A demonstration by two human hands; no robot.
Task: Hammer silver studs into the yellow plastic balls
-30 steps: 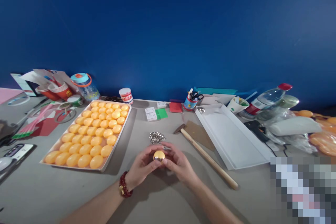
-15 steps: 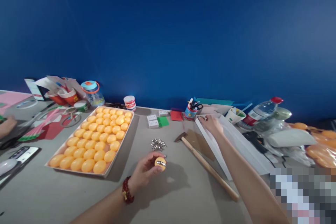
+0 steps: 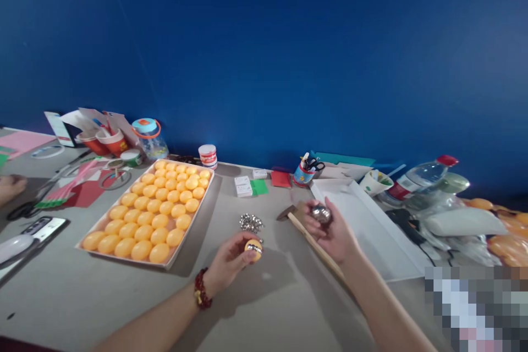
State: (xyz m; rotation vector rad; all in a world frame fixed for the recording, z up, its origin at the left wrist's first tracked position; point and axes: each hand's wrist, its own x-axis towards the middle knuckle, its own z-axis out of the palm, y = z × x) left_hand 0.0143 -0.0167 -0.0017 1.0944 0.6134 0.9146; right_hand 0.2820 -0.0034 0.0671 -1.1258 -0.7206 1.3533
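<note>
My left hand (image 3: 231, 258), with a red bead bracelet at the wrist, is closed on an orange ball (image 3: 253, 247) that has a band of silver tacks stuck in it. It hovers just above the grey table, near a small heap of silver tacks (image 3: 250, 223). My right hand (image 3: 332, 229) is raised over a wooden-handled hammer (image 3: 310, 236) and holds a silver, tack-covered ball (image 3: 321, 213) in its fingers. A white tray (image 3: 187, 231) full of several plain orange balls lies to the left.
A white tray (image 3: 371, 231) lies at the right, next to a cup, a water bottle (image 3: 416, 176) and plastic bags. Small boxes, a pen pot with scissors (image 3: 304, 170) and a jar stand at the back. Another person's hand (image 3: 10, 187) and a phone are at far left.
My right hand left the orange ball, reached to the far corner of the white tray at right, and has come back holding a silver ball. My left hand kept the orange ball.
</note>
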